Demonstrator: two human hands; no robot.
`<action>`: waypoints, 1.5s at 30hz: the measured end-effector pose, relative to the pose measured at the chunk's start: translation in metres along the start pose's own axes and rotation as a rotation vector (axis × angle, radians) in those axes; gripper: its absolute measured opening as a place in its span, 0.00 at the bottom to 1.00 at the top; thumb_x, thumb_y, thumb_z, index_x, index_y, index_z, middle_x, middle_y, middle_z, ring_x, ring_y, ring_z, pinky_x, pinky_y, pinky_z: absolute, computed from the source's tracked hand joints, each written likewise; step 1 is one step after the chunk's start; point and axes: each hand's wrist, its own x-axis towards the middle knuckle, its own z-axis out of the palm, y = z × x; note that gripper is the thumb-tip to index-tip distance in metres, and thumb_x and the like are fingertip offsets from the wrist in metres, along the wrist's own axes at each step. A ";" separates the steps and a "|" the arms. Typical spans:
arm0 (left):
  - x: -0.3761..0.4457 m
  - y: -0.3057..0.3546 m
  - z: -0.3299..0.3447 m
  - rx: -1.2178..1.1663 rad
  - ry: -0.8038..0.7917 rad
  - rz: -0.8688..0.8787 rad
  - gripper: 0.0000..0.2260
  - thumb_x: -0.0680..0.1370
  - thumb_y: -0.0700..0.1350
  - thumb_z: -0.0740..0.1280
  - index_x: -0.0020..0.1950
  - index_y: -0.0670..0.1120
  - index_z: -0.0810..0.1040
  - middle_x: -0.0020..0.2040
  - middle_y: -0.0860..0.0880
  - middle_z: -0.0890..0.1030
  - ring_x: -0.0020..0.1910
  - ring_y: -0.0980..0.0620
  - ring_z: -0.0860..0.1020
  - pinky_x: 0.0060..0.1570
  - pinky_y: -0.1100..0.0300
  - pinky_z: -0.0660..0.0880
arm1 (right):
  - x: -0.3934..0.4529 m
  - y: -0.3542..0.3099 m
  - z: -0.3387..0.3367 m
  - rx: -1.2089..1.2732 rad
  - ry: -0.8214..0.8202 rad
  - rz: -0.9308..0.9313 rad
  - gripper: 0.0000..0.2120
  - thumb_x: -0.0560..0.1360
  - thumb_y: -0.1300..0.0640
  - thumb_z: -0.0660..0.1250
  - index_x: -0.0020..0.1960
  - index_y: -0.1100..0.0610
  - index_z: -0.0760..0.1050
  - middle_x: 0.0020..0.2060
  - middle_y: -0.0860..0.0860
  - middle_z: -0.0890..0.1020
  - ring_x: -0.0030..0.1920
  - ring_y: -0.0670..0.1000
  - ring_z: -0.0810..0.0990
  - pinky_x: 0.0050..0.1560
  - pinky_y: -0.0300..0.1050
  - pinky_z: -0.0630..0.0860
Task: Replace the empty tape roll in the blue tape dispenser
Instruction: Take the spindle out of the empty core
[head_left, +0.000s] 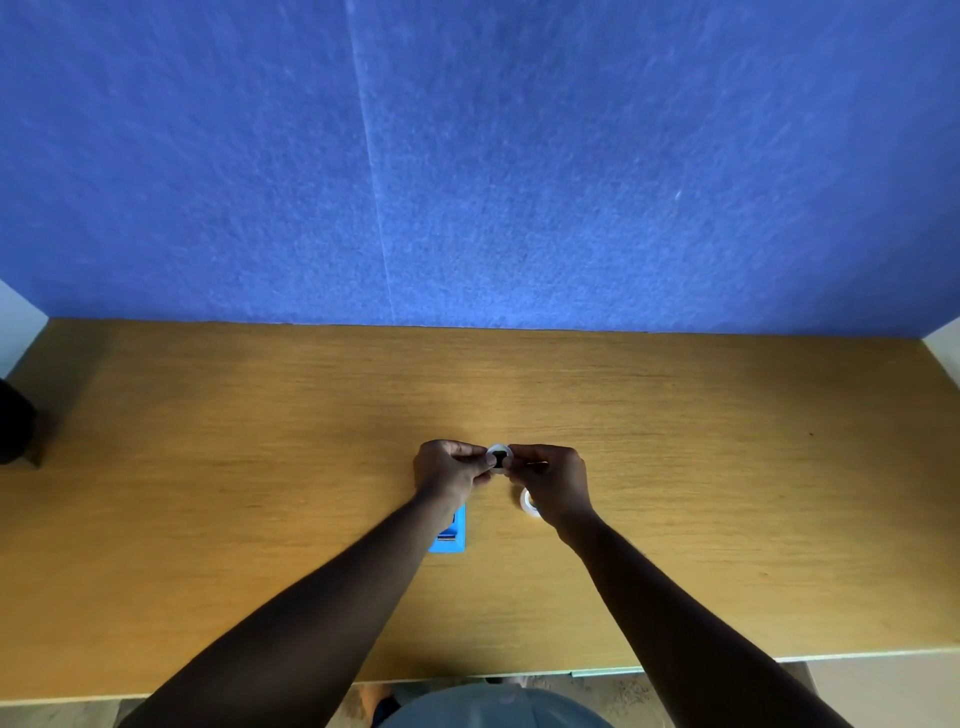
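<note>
At frame centre a small roll (500, 458) with dark hub is pinched between left hand (451, 470) and right hand (551, 480), hub swap judged underway; blue dispenser (450, 531) reloading needed next.

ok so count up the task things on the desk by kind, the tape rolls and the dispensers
Tape rolls: 2, one held between both hands, one lying on the desk under the right wrist
Blue tape dispenser: 1
Total: 3

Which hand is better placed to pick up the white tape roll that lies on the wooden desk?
The right hand, probably: the white tape roll on the wooden desk lies directly beside its wrist. The left hand sits farther away, above the blue plastic tape dispenser.
</note>
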 end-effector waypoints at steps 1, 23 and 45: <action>0.000 -0.001 0.001 -0.012 0.003 -0.004 0.08 0.70 0.32 0.77 0.48 0.34 0.83 0.46 0.35 0.85 0.46 0.39 0.86 0.39 0.59 0.84 | 0.000 -0.001 0.000 0.014 0.003 0.023 0.07 0.77 0.59 0.77 0.55 0.55 0.88 0.42 0.53 0.90 0.45 0.64 0.88 0.49 0.64 0.86; 0.002 -0.006 0.000 0.042 0.010 -0.031 0.08 0.74 0.32 0.73 0.53 0.33 0.82 0.49 0.36 0.85 0.48 0.43 0.86 0.44 0.59 0.84 | 0.003 0.006 0.006 -0.059 0.064 0.140 0.11 0.75 0.60 0.78 0.57 0.56 0.87 0.46 0.49 0.89 0.44 0.47 0.87 0.38 0.38 0.82; 0.074 -0.008 -0.060 1.039 0.137 0.288 0.21 0.81 0.46 0.66 0.74 0.48 0.70 0.75 0.48 0.71 0.74 0.47 0.70 0.69 0.54 0.71 | 0.078 0.020 -0.034 -0.044 0.164 0.419 0.03 0.74 0.64 0.77 0.48 0.61 0.87 0.40 0.59 0.89 0.45 0.61 0.89 0.53 0.59 0.86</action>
